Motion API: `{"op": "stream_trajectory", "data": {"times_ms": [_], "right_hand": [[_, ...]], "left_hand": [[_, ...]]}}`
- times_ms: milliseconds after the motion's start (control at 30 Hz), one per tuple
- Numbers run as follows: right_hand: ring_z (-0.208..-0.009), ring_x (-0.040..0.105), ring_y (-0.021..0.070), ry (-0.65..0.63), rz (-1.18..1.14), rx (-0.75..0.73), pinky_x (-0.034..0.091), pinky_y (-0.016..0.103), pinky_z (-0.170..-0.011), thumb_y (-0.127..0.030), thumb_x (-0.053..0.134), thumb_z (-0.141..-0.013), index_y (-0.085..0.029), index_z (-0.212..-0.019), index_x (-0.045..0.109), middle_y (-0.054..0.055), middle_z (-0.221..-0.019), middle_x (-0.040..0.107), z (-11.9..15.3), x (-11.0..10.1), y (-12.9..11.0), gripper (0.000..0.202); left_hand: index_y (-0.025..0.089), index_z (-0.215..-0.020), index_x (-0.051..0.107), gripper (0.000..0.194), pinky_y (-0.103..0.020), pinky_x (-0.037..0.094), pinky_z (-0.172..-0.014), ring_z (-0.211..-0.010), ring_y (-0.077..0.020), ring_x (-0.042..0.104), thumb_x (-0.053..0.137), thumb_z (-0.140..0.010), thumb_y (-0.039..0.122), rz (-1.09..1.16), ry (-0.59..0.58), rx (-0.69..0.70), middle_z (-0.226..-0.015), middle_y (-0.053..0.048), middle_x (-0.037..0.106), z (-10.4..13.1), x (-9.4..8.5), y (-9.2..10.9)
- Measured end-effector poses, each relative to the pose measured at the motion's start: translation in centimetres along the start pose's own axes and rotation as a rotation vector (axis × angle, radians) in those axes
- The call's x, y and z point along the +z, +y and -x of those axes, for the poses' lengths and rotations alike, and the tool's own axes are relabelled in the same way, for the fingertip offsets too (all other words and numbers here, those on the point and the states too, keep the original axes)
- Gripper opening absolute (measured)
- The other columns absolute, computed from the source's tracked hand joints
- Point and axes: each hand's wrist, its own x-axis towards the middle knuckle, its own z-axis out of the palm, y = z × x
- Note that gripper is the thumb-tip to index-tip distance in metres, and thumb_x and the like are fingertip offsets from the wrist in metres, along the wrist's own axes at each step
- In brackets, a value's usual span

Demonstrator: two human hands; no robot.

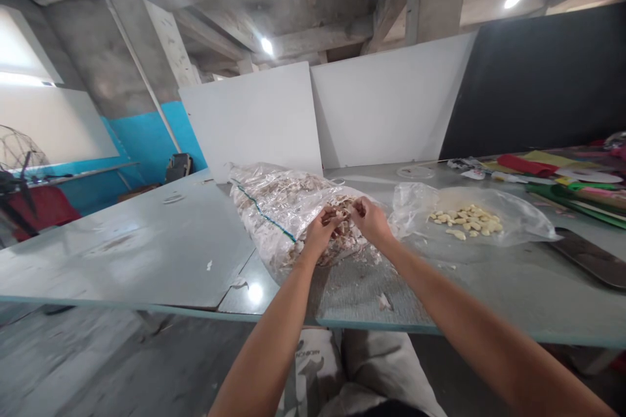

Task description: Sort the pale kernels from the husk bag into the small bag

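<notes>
A large clear plastic bag (268,208) lies on the table, full of papery garlic skins (349,244) that spill out at its open end. Over that opening are both of my hands, close together. My left hand (321,228) is closed in a pinch, fingers bent among the skins. Just beside it, my right hand (372,220) also pinches, its fingertips turned toward the left ones. Whatever sits between the fingers is too small and hidden to make out. To the right, peeled garlic cloves (469,218) rest in a second clear bag (525,218).
A dark phone-like slab (591,257) lies at the right. Behind it are coloured sheets and a red roll (525,165). White panels (386,104) stand along the table's back. Loose skin scraps (384,301) lie near the table's front edge (372,324).
</notes>
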Motion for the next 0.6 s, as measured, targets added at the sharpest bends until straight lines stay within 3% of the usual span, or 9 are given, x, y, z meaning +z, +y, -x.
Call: {"op": "stream_trajectory", "data": {"times_ms": [100,233,400,600], "right_hand": [[-0.067,0.057,0.0134,0.005,-0.056,-0.056,0.041,0.023,-0.062,-0.028,0.046,-0.076,-0.018,-0.091,0.060,0.003,-0.076,0.064,0.14,-0.14,-0.72,0.023],[-0.073,0.060,0.0151,-0.083,-0.183,-0.087,0.046,0.026,-0.066,-0.033,0.049,-0.077,-0.020,-0.089,0.066,0.004,-0.088,0.066,0.14,-0.15,-1.21,0.025],[-0.053,0.057,0.0128,-0.191,-0.237,-0.013,0.046,0.024,-0.051,-0.038,0.052,-0.074,-0.017,-0.081,0.068,0.003,-0.070,0.066,-0.10,0.03,-1.00,0.027],[-0.054,0.052,0.0110,-0.160,-0.138,-0.077,0.039,0.021,-0.049,-0.034,0.051,-0.072,-0.016,-0.070,0.064,0.001,-0.061,0.061,-0.17,-0.21,-1.10,0.023]], "left_hand": [[0.019,-0.090,0.052,0.035,-0.019,0.038,-0.041,-0.045,-0.0085,0.053,0.064,-0.066,0.041,0.002,0.006,-0.002,-0.063,0.003,0.058,-0.11,-0.01,-0.10],[0.019,-0.082,0.052,0.032,-0.019,0.037,-0.043,-0.043,-0.0080,0.050,0.066,-0.063,0.040,-0.023,0.007,-0.011,-0.053,0.005,0.054,-0.02,-0.05,0.15],[0.018,-0.076,0.051,0.029,-0.018,0.035,-0.044,-0.040,-0.0065,0.046,0.068,-0.061,0.037,-0.072,0.043,-0.025,-0.047,0.008,0.049,0.14,-0.09,0.43],[0.017,-0.082,0.054,0.032,-0.018,0.036,-0.043,-0.041,-0.0065,0.048,0.069,-0.061,0.037,-0.051,0.029,-0.012,-0.053,0.006,0.053,0.27,0.04,0.64]]}}
